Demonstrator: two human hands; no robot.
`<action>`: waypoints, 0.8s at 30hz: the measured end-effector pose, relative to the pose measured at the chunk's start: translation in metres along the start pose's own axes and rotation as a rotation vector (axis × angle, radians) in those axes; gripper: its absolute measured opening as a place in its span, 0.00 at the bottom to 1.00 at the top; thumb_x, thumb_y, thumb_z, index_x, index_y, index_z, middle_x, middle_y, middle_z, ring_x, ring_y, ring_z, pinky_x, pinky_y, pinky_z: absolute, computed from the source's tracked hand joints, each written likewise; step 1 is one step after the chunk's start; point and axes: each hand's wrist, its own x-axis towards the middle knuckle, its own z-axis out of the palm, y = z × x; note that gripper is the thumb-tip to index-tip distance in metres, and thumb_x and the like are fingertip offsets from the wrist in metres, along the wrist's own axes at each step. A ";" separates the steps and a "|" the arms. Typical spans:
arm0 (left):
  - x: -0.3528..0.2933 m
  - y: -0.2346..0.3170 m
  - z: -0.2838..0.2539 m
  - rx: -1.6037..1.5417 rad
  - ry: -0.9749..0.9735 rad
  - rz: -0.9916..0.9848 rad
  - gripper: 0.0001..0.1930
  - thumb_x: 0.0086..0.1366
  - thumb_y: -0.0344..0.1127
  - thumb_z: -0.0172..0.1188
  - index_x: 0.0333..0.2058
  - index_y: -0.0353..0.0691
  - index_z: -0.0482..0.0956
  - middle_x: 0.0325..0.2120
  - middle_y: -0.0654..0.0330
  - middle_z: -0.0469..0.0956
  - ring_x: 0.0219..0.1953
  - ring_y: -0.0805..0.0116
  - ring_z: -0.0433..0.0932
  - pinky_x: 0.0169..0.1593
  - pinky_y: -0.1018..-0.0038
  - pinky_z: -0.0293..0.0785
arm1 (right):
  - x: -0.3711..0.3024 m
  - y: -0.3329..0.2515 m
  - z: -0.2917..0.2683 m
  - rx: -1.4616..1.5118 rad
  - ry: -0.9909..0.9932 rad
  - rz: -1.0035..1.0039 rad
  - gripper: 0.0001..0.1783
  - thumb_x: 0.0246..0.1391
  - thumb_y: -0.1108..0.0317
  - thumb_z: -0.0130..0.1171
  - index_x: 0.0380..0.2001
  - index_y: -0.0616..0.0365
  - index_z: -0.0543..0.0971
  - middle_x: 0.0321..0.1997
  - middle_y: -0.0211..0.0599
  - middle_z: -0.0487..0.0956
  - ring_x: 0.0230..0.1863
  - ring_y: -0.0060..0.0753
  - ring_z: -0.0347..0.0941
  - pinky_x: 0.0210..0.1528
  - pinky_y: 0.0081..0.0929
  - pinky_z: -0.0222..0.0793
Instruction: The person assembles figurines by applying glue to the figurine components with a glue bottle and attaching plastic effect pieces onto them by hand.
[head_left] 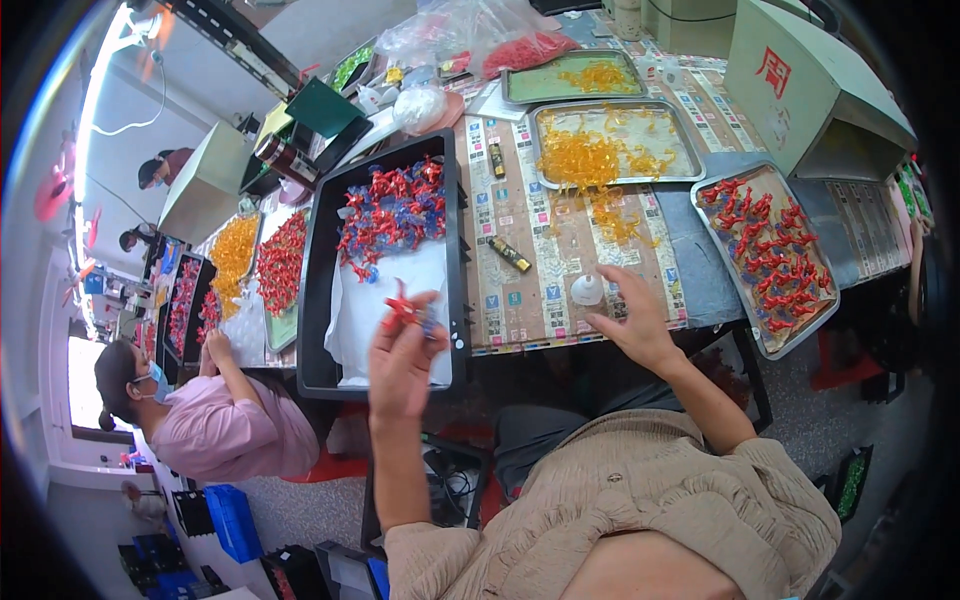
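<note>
While the left hand (398,372) pinches a small red figure (402,308) over the black tray (319,330), the right hand (645,325) stands open, thumb and fingers parted, just beside a small white dome (587,290) on the table (540,318). Red and blue figures (395,210) lie heaped at the tray's far end; yellow pieces (585,150) lie beyond the right hand.

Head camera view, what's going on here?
The person's left hand holds a small red plastic piece over a black rectangular plastic tray, with red and blue plastic pieces piled at its far end. The right hand is open beside a small white dome-shaped object. Beyond, translucent amber plastic strips lie in a silver metal tray and on the patterned table. A co-worker in pink is at left.
</note>
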 end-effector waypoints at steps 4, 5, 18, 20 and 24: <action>-0.031 -0.044 0.034 -0.313 -0.060 -0.194 0.18 0.66 0.24 0.51 0.55 0.31 0.68 0.56 0.46 0.68 0.39 0.65 0.80 0.43 0.72 0.81 | 0.011 0.014 0.026 0.163 -0.074 0.068 0.28 0.46 0.70 0.66 0.53 0.57 0.72 0.51 0.44 0.74 0.53 0.39 0.69 0.53 0.31 0.67; -0.033 -0.056 0.037 -0.369 -0.057 -0.234 0.19 0.66 0.24 0.52 0.55 0.31 0.68 0.57 0.46 0.67 0.40 0.65 0.80 0.44 0.72 0.81 | 0.011 0.018 0.029 0.325 -0.137 0.191 0.26 0.48 0.71 0.64 0.53 0.57 0.72 0.51 0.44 0.74 0.53 0.39 0.69 0.53 0.30 0.66; -0.045 -0.110 0.069 -0.137 -0.013 -0.253 0.22 0.64 0.24 0.56 0.57 0.33 0.65 0.56 0.51 0.68 0.43 0.68 0.78 0.48 0.71 0.78 | -0.028 -0.031 -0.061 0.704 -0.103 0.393 0.26 0.46 0.63 0.72 0.48 0.58 0.76 0.39 0.29 0.75 0.41 0.19 0.72 0.42 0.18 0.69; -0.045 -0.112 0.072 -0.119 -0.014 -0.269 0.22 0.64 0.24 0.56 0.57 0.33 0.65 0.56 0.51 0.69 0.43 0.68 0.78 0.47 0.71 0.78 | -0.032 -0.030 -0.062 0.718 -0.021 0.354 0.25 0.44 0.65 0.73 0.45 0.58 0.76 0.39 0.28 0.75 0.41 0.18 0.72 0.42 0.17 0.69; -0.046 -0.119 0.077 -0.049 -0.011 -0.284 0.22 0.63 0.24 0.57 0.56 0.33 0.66 0.54 0.53 0.70 0.43 0.71 0.77 0.46 0.73 0.77 | -0.038 -0.033 -0.068 0.721 0.029 0.323 0.22 0.40 0.68 0.75 0.38 0.57 0.75 0.39 0.29 0.75 0.41 0.19 0.72 0.42 0.17 0.68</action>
